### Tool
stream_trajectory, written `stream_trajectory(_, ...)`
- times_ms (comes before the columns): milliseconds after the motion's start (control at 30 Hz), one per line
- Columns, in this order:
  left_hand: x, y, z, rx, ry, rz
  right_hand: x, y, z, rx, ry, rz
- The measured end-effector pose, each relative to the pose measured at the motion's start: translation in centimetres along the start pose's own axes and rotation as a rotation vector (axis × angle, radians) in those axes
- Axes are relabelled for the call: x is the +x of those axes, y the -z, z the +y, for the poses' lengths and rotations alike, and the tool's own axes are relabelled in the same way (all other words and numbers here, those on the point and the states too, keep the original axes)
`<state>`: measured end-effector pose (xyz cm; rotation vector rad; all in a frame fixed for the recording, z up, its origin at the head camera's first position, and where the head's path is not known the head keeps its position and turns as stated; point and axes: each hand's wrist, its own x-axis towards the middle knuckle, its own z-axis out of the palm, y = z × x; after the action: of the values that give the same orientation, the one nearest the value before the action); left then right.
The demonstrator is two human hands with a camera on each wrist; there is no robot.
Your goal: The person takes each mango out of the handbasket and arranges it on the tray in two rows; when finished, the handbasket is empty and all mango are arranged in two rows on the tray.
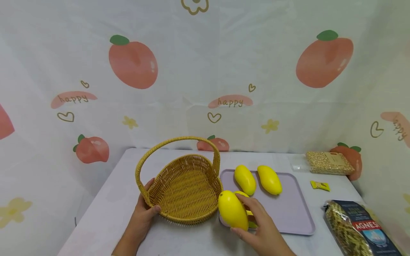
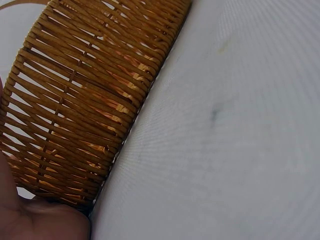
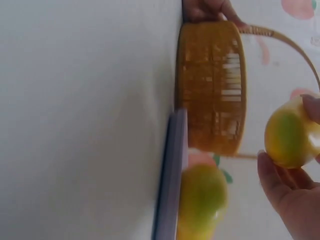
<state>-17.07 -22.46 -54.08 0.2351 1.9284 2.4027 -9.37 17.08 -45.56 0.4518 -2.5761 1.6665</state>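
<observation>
A woven wicker basket [image 1: 187,195] with a tall arched handle stands on the table, its woven floor showing. My left hand [image 1: 141,213] grips its left side, thumb at the rim and fingers outside by the handle's base. In my right hand [image 1: 261,227] is a yellow mango [image 1: 233,210], pinched between thumb and fingers, raised just right of the basket over the tray's front left corner. The right wrist view shows this mango [image 3: 287,135] off the table. Two more mangoes [image 1: 245,180] [image 1: 269,180] lie on the lilac tray [image 1: 288,213]. Yellow fruit behind the held mango is mostly hidden.
To the tray's right are a bag of pasta [image 1: 358,227], a small yellow packet [image 1: 320,185] and a clear bag of grains or beans [image 1: 330,163]. A printed white curtain [image 1: 179,71] hangs behind the white table [image 1: 105,213].
</observation>
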Motion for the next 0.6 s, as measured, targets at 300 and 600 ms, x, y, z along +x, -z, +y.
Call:
stream_trajectory(300,0.1,-0.3,0.1,-0.012,-0.011,-0.007,-0.7,3.3,1.5,-0.088,-0.097,0.156)
stream_trajectory(600,0.0,-0.2,0.2,-0.009,-0.023,-0.013,-0.8,6.4,4.3,-0.18,-0.175,0.189)
